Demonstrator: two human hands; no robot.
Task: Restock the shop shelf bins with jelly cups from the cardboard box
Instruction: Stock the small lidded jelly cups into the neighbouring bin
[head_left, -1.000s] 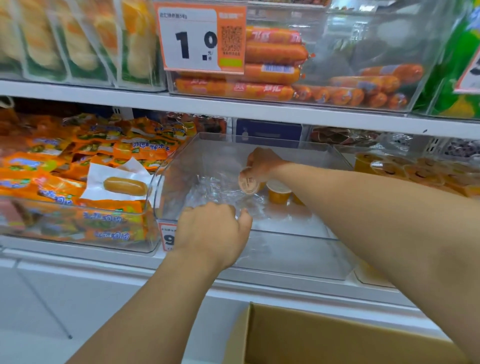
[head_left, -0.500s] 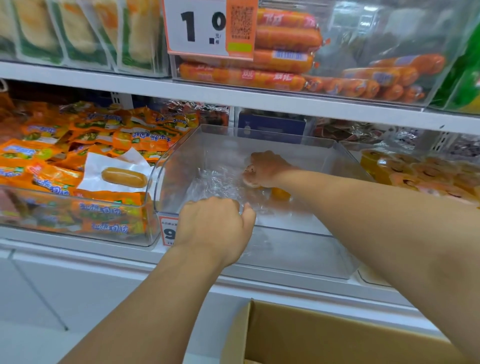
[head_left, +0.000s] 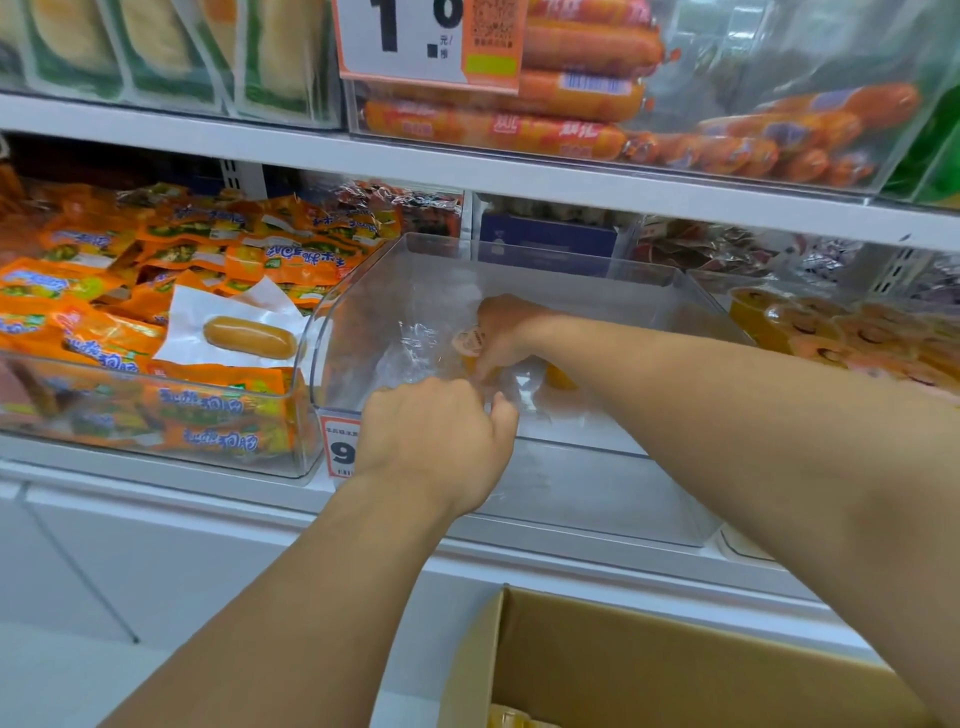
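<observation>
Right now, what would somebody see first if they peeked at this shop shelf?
Probably the two bare arms reaching into the nearly empty clear bin in the middle, where the right hand holds a jelly cup above crinkly plastic wrap. Bright orange snack packets fill the bin to the left, and a big price tag hangs on the shelf above.

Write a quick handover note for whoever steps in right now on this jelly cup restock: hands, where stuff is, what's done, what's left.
Left hand: curled at the front edge of the clear bin, gripping the clear plastic wrap.
Right hand: inside the bin, holding a jelly cup low over the floor.
Done: only a few cups sit in the bin; one more orange cup shows beside the forearm.
Left: set this cup down, then keep filling from the cardboard box below the shelf.
</observation>
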